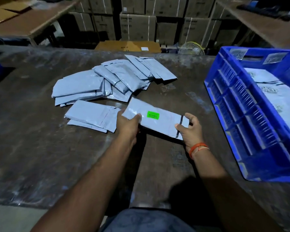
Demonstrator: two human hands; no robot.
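A grey plastic mailer package (pixel 164 120) with a bright green label (pixel 153 115) is held over the dark table, between both hands. My left hand (pixel 128 124) grips its left end, thumb on top. My right hand (pixel 190 129) grips its right end near a black seal line; an orange thread band circles that wrist. Beyond it lies a loose pile of several grey mailers (pixel 114 79). Two more mailers (pixel 92 115) lie flat just left of my left hand.
A blue plastic crate (pixel 238 104) stands at the right of the table (pixel 40 148), holding white printed bags (pixel 274 91). Stacked cardboard boxes (pixel 137 27) fill the background, with a small fan (pixel 191 48) behind the table's far edge. Wooden benches flank both sides.
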